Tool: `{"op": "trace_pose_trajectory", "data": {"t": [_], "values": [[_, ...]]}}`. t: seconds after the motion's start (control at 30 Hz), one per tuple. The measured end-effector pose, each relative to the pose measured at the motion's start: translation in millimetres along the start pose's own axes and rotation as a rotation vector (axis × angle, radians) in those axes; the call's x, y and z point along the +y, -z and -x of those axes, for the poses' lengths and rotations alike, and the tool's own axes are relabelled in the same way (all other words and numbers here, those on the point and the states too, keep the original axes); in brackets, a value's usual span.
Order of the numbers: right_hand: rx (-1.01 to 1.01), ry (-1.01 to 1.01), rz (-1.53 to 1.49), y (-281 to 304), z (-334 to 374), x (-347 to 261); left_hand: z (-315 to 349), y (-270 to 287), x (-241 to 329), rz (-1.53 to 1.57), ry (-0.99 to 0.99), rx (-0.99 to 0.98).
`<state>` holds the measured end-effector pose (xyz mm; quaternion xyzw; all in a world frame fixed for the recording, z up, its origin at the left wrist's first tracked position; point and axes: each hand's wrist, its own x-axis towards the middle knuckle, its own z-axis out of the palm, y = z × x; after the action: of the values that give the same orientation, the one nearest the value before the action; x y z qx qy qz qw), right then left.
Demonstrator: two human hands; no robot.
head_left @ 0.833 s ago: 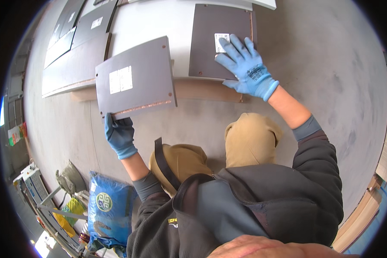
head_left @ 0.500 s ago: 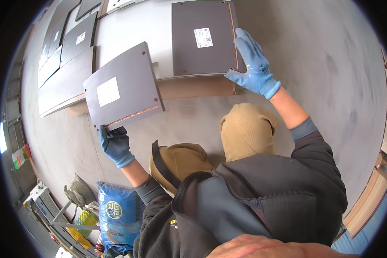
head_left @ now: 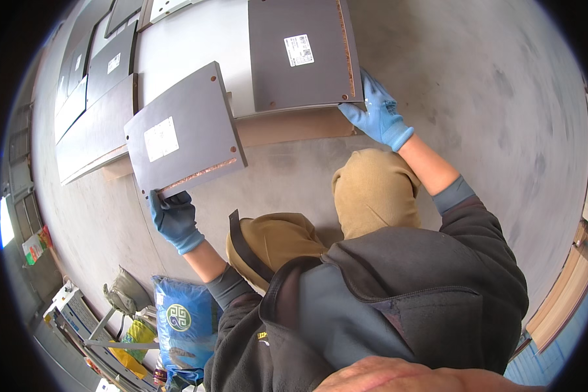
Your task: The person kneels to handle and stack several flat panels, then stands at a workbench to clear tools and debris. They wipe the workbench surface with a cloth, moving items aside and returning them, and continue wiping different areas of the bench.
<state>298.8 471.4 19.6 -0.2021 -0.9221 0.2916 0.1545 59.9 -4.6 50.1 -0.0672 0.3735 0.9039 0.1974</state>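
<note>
In my left hand (head_left: 176, 219), gloved in blue, a grey panel (head_left: 196, 140) is gripped by its near edge. The panel is tilted, with a white label, small brown dots at its corners and a brown strip along that edge. My right hand (head_left: 379, 114), also gloved, closes on the near right corner of a second grey labelled panel (head_left: 300, 75). Its thumb lies at the near edge and its fingers along the right side, partly hidden. This second panel lies flat on a white board (head_left: 189, 49).
More grey panels (head_left: 98, 124) lie at the far left. Brown cardboard (head_left: 294, 127) shows below the white board. A blue bag (head_left: 183, 333) stands at lower left, beside a metal frame (head_left: 101, 326). Wood-coloured boards (head_left: 562, 300) lie at the right rim. My knees (head_left: 375, 193) are close by.
My right hand has drawn in from spread fingers beside the second panel to close on its near right corner. My left hand still holds its panel, almost unmoved.
</note>
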Motion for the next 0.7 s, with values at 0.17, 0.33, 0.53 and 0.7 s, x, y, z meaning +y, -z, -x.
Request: {"op": "trace_pose_trajectory", "data": {"t": [0.17,0.33,0.53,0.7], "values": [[0.045,0.078,-0.023,0,0,2,-1,-5,-4,0.021,0.004,-0.050],[0.062,0.105,-0.016,-2,1,6,-4,-6,-4,0.033,0.012,-0.096],[-0.068,-0.058,-0.034,25,0,-1,-8,-7,-9,0.180,0.057,-0.162],[0.314,0.465,0.038,47,-34,-37,-24,-27,-13,0.175,0.106,-0.087]]}}
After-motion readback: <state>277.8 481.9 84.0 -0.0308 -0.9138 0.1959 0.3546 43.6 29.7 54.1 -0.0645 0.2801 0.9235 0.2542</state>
